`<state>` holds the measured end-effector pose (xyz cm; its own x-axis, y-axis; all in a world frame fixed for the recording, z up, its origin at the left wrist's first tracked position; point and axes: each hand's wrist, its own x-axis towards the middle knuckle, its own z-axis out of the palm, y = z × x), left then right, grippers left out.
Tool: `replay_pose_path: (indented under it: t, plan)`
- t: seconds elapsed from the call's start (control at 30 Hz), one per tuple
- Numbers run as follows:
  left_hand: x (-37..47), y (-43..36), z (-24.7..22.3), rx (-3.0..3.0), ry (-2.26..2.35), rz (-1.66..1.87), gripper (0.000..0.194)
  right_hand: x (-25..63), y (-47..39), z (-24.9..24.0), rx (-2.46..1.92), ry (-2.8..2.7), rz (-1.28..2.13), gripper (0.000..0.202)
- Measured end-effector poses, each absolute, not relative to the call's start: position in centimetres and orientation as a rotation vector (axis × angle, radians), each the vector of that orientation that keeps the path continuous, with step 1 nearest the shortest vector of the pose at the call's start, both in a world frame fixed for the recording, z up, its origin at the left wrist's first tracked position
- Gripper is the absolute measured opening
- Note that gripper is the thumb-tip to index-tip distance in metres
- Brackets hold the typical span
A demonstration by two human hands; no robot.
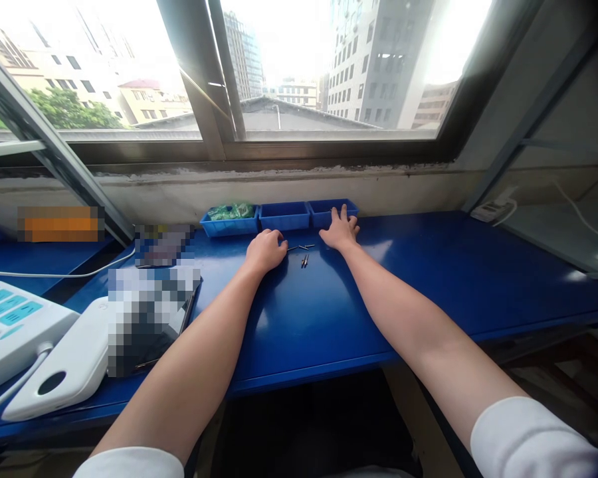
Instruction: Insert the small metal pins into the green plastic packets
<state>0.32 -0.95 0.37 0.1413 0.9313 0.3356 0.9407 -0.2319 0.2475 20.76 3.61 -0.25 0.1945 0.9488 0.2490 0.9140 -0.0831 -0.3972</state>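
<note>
Several small metal pins (304, 255) lie on the blue table (428, 279), just in front of the middle tray (284, 216). They look light, stiff and slippery, best pinched at mid-length. The left hand (265, 250) is curled beside them; whether it grips one I cannot tell. The right hand (339, 230) lies flat and spread, holding nothing, fingertips at the right tray (323, 211). Left of the middle tray, another tray (228, 224) holds green packets (232, 211).

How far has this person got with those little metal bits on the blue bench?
Looks early. Done: a few small metal pins lie loose on the blue table. In hand: the left hand is curled beside them, and the right hand reaches to the right tray. Left: the middle tray looks empty.
</note>
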Motion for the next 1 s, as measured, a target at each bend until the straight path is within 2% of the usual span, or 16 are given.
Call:
replay_pose_path:
  t: [0.2,0.27,0.37,0.47,0.67,1.0]
  plan:
    - [0.4,-1.0,0.4,-2.416,-1.912,-0.622,0.031,20.8,3.8,-0.7,-1.969,-1.637,0.092,0.085]
    - [0.4,-1.1,0.4,-2.457,-1.891,-0.598,0.034,20.6,3.7,-0.7,-1.889,-1.609,0.024,0.075]
    - [0.3,-1.0,0.3,-2.508,-1.851,-0.569,0.035,19.9,3.3,-0.6,-1.669,-1.698,-0.054,0.049]
    - [0.3,-0.8,0.0,-2.534,-1.797,-0.567,0.029,18.9,2.8,-0.5,-1.415,-1.955,0.009,0.031]
    - [0.0,-0.2,-0.4,-2.563,-1.742,-0.611,0.023,17.7,2.1,-1.0,-1.212,-2.325,0.225,0.037]
    - [-0.1,-0.1,-0.4,-2.592,-1.73,-0.614,0.021,17.8,2.4,-1.3,-1.173,-2.322,0.266,0.013]
